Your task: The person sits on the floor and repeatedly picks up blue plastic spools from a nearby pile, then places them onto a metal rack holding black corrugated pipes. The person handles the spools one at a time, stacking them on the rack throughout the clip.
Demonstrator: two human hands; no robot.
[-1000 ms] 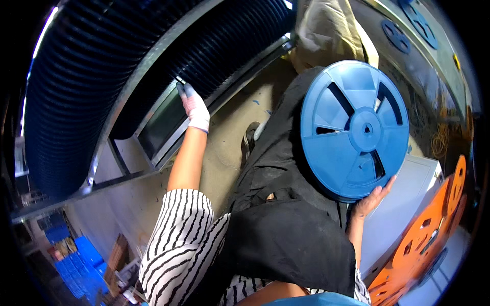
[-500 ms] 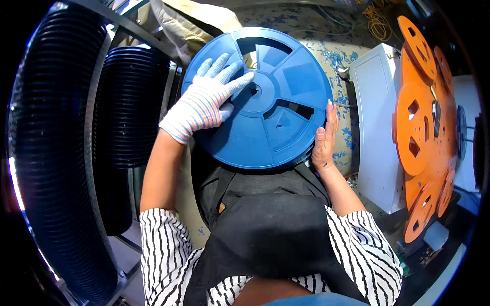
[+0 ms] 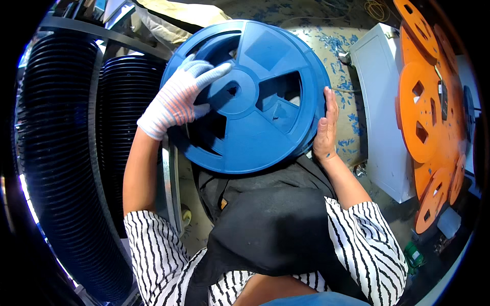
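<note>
Over my lap lies a stack of round blue plastic reel discs [image 3: 250,143], with a round hub and wedge-shaped windows. The top disc is offset to the left, so edges of lower discs show at the right. My left hand [image 3: 176,97], in a white striped knit glove, grips the top disc's left side between two windows. Its thumb is by the lower window and its index finger lies near the hub; the other fingertips are partly hidden. My bare right hand [image 3: 326,127] rests along the stack's right edge, its fingers stretched out and its thumb apart.
Rows of dark ribbed discs [image 3: 61,153] stand in a metal rack on the left. To the right are a white cabinet [image 3: 383,112] and several orange discs [image 3: 416,112]. A beige sack [image 3: 184,13] lies behind the stack; blue scraps [image 3: 347,120] litter the floor.
The top blue disc has turned and slid left over the lower ones, opening up its windows. My left hand has moved left with it; my right hand stays at the right edge.
</note>
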